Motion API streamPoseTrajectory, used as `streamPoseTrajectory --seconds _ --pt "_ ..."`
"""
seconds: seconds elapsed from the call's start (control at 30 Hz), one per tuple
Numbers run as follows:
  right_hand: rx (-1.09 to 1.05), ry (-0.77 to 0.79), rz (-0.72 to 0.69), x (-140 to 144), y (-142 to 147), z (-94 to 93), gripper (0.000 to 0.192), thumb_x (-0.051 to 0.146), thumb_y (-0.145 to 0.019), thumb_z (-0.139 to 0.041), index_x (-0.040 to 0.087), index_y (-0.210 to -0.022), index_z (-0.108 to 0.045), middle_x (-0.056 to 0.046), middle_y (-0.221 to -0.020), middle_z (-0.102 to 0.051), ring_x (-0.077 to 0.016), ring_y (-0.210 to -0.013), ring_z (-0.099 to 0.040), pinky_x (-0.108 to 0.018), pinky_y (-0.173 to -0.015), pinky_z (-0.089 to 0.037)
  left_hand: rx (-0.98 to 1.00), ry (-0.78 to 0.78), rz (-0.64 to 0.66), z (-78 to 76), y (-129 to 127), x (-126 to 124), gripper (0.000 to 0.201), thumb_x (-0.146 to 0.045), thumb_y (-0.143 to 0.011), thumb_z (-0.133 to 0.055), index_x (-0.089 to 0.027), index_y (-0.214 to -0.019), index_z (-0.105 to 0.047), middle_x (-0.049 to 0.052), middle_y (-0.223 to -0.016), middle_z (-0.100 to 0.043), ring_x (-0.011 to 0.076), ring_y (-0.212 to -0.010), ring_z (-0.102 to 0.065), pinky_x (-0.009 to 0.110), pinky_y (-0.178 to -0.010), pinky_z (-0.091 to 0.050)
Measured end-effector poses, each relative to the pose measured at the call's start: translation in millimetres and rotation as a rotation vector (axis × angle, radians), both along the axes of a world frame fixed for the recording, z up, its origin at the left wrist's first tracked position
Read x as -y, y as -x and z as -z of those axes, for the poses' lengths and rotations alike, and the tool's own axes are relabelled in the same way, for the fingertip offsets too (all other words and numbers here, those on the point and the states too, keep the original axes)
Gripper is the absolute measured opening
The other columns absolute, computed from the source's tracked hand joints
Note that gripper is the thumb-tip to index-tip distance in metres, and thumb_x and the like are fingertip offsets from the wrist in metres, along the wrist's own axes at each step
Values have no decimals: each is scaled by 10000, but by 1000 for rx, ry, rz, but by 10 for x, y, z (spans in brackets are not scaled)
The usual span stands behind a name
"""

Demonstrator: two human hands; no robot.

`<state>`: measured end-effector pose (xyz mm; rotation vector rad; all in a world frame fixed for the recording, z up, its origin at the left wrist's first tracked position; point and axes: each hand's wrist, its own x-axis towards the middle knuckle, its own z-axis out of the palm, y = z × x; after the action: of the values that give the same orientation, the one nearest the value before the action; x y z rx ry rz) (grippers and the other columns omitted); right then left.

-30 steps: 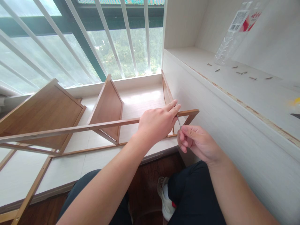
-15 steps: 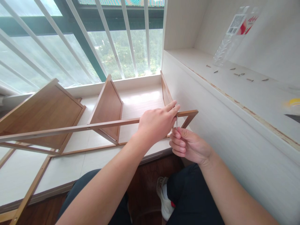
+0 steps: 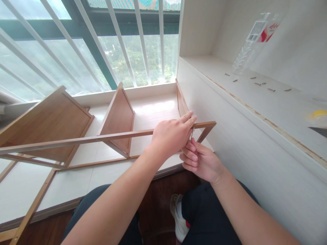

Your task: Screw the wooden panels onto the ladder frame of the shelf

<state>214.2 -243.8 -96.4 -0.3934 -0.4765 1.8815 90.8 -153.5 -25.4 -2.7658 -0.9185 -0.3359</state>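
A brown wooden shelf frame point(image 3: 125, 135) lies on its side on the white window ledge. My left hand point(image 3: 173, 134) is wrapped over its upper rail near the right end, fingers against the wood and the end panel point(image 3: 182, 102). Just below, my right hand point(image 3: 201, 158) pinches a thin silver metal rod, apparently a hex key point(image 3: 191, 134), between thumb and index finger. The upper end of the key meets the rail's near face beside my left fingertips. Whatever it sits in there is too small to make out. My other right fingers are curled.
Several loose screws point(image 3: 258, 84) lie on the white shelf point(image 3: 204, 64) at right, near a clear plastic bottle point(image 3: 242, 56). A yellow-and-dark object point(image 3: 319, 115) is at the right edge. White bars point(image 3: 122, 44) cross the window. Another wooden frame piece point(image 3: 35, 207) leans at lower left.
My right hand has shifted slightly left and down, and the hex key now tilts more. The left hand keeps its hold on the rail.
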Motion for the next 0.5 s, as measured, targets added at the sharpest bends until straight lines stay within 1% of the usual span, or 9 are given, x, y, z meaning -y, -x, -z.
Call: streamPoseTrajectory --seconds 0.13,0.27,0.4,0.5 --pt "16 -1 15 16 -19 -33 384 388 -1031 -506 189 -702 -516 43 -563 -413 -101 -490 -331 -179 -433 -351 9 0 13 -3 2 5 484 -351 -1026 -397 -324 -1505 -468 30 -1607 -428 203 -844 -739 327 -621 -526" --pt "41 4 42 40 -53 -77 414 372 -1027 -505 195 -654 -471 46 -536 -397 -103 -471 -319 -186 -428 -347 7 4 11 1 6 1 487 -351 -1029 -388 -326 -1510 -460 36 -1606 -430 203 -869 -741 328 -646 -535" --pt "69 20 106 57 -68 -131 435 339 -1000 -542 201 -603 -429 44 -510 -392 -104 -457 -338 -196 -429 -353 12 -9 17 10 8 1 485 -353 -1027 -391 -322 -1506 -464 26 -1608 -426 208 -857 -742 337 -628 -533" --pt "121 45 170 67 -63 -175 443 329 -975 -577 201 -581 -422 41 -500 -400 -102 -452 -359 -200 -430 -351 17 5 14 6 6 8 486 -359 -1027 -393 -322 -1506 -467 38 -1603 -434 210 -859 -741 340 -636 -536"
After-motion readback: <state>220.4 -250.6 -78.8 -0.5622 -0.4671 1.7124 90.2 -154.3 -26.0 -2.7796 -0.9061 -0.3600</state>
